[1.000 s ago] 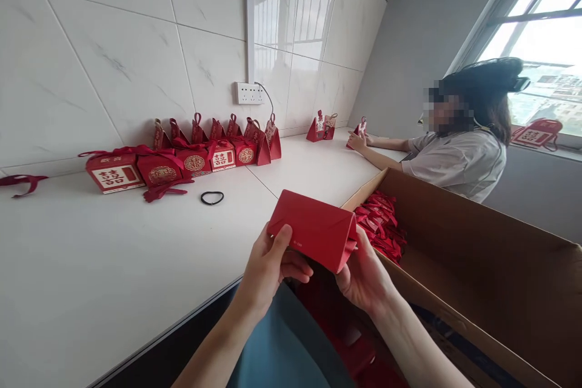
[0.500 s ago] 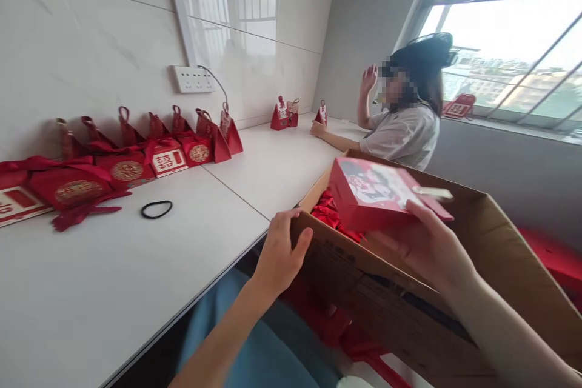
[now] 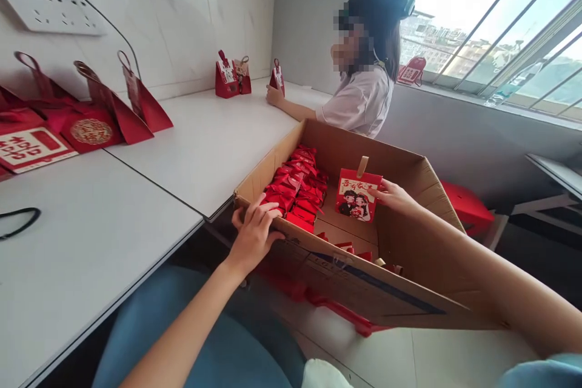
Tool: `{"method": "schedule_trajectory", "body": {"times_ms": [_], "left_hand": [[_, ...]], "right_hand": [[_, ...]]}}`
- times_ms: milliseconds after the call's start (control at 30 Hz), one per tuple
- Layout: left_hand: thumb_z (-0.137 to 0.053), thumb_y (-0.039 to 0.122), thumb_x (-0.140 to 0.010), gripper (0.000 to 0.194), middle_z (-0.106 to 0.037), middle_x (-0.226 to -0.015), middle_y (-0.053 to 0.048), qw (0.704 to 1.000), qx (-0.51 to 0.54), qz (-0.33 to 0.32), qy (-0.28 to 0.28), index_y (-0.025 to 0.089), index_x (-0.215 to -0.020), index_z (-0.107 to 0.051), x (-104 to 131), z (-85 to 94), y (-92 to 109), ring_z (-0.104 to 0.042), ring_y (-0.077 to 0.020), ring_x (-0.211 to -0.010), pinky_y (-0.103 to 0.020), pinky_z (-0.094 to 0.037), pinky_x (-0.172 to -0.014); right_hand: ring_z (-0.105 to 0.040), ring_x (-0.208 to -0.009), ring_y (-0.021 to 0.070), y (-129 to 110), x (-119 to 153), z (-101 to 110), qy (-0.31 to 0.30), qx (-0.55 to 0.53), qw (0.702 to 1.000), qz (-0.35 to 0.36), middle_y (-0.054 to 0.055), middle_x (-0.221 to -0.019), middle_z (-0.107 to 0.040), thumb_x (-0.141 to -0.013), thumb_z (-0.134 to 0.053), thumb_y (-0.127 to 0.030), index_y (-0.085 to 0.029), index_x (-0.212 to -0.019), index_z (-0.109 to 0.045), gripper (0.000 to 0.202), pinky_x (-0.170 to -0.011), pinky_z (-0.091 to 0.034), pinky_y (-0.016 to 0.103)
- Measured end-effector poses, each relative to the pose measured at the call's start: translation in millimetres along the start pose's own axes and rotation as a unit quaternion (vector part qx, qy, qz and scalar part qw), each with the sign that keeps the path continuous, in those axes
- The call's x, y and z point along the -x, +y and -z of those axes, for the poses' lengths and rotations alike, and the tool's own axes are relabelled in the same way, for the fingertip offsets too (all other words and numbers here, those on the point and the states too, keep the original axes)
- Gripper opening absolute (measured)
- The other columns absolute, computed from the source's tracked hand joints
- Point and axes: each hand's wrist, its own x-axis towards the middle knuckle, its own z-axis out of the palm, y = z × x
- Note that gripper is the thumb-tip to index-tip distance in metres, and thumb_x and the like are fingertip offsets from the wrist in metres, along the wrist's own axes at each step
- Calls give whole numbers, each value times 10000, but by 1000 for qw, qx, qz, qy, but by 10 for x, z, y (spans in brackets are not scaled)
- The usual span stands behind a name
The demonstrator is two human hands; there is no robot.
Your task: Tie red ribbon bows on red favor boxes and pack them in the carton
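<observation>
Inside the large cardboard box [image 3: 436, 194], my right hand [image 3: 394, 197] grips a red gift box [image 3: 359, 195] by its right edge. A printed couple and a beige loop handle show on this gift box. My left hand [image 3: 255, 227] is wrapped over the cardboard box's near left rim, fingers inside and thumb outside. Rows of small red gift boxes [image 3: 297, 185] with ribbons fill the left part of the cardboard box. More red gift boxes [image 3: 348, 247] lie along its near wall, partly hidden by that wall.
Red gift boxes [image 3: 91, 127] stand along the wall on the white table [image 3: 182, 139]. A person [image 3: 364, 97] at the far end holds a small red box [image 3: 277, 76]. A black hair tie [image 3: 20, 221] lies at left; a red stool [image 3: 466, 206] is behind the cardboard box.
My right hand has lowered the gift box from above the rim down into the cardboard box, and it now stands more upright. The view has swung right. My left hand stays on the rim.
</observation>
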Motion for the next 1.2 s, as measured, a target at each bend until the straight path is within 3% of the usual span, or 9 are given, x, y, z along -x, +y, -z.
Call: {"method": "schedule_trajectory", "body": {"times_ms": [100, 267, 400, 600, 800, 967, 1067, 1200], "left_hand": [[-591, 240, -851, 145, -660, -1094, -72, 1000, 4, -12, 17, 213, -978, -527, -10, -11, -11, -475, -304, -1209, -469, -275, -955], [-590, 192, -838, 139, -665, -1013, -51, 999, 8, -20, 36, 217, -960, -529, 19, -6, -30, -494, -273, -1188, -421, -342, -944], [-596, 221, -844, 117, -665, -974, -44, 997, 0, -33, 69, 222, -938, -525, 63, 24, -30, -521, -263, -1143, -410, -353, -926], [-614, 244, -840, 142, -647, -966, -54, 996, 18, -43, 78, 210, -942, -523, 53, 20, -31, -497, -259, -1156, -383, -387, -912], [-623, 238, -830, 164, -632, -1006, -58, 997, 39, -17, 60, 225, -960, -523, 57, 12, -6, -472, -269, -1179, -420, -374, -942], [-597, 217, -845, 134, -633, -1006, -58, 998, 46, -5, 51, 232, -952, -519, 59, 14, 30, -480, -272, -1160, -435, -346, -924], [-591, 206, -846, 131, -637, -1013, -52, 997, 53, 4, 47, 238, -952, -520, 56, 14, 46, -485, -263, -1151, -426, -328, -923], [-590, 202, -844, 120, -651, -1004, -40, 996, 64, 13, 56, 238, -941, -529, 54, 9, 59, -508, -242, -1121, -409, -300, -938]], "right_hand": [[-670, -861, 214, 108, 20, -140, -48, 97, 994, -8, 72, -966, -714, -785, -574, -274, -175, -983, -618, 225, -741, -513, 293], [-647, -821, 220, 9, 97, -279, -133, 241, 961, 33, 72, -842, -695, -731, -612, -235, -173, -743, -609, 63, -688, -437, 256], [-636, -873, 234, -73, 122, -300, -165, 319, 932, 46, 104, -915, -680, -749, -598, -247, -157, -824, -615, 118, -671, -407, 252], [-638, -914, 270, 3, 103, -292, -178, 379, 908, -1, 148, -973, -673, -816, -546, -308, -135, -949, -623, 232, -637, -407, 269], [-658, -852, 286, 139, 51, -277, -158, 389, 903, -91, 184, -950, -679, -827, -544, -332, -116, -935, -639, 259, -599, -413, 277], [-647, -930, 276, 211, 80, -349, -125, 343, 922, -129, 174, -998, -682, -853, -520, -345, -114, -941, -634, 271, -649, -433, 263], [-647, -935, 221, 215, 151, -573, -125, 286, 940, -140, 137, -1021, -687, -905, -438, -335, -122, -957, -633, 293, -665, -439, 231], [-652, -716, 155, 168, 236, -999, -190, 213, 944, -167, 82, -768, -701, -919, -422, -289, -127, -730, -652, 338, -603, -448, 222]]}}
